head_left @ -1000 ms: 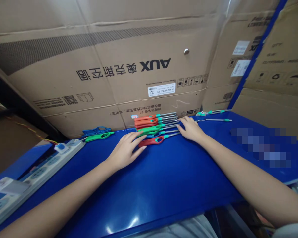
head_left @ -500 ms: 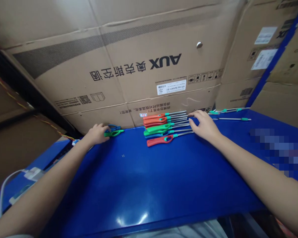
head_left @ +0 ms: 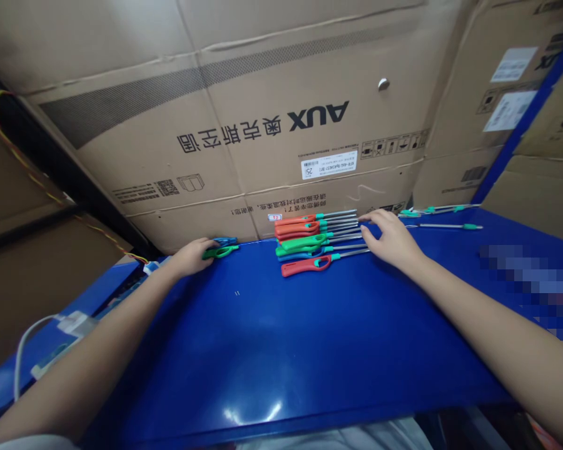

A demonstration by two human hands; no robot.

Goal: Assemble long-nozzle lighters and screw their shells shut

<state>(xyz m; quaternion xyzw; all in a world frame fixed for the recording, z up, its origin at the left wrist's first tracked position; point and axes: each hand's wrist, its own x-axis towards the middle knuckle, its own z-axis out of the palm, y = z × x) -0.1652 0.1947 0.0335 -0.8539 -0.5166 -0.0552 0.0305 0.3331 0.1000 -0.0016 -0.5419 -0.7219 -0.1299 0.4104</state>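
Note:
My left hand rests at the back left, its fingers curled over a green lighter handle that pokes out to the right. Behind that hand a blue handle partly shows. Several long-nosed gas lighters lie side by side in the middle, including a green one, an orange-red one and a red one at the front. Their metal tubes point right. At the tube ends sits my right hand, thumb and fingers apart; its fingertips are at the tubes, and whether they touch cannot be made out.
Cardboard walls off the back of the blue table. Loose metal tubes with teal parts lie at the back right. A white plug and cable are on the left, near my forearm. Two tiny pins lie on the table.
The whole view has shifted slightly, so things appear a little further right. Both hands keep nearly the same places beside the lighters and the green handle.

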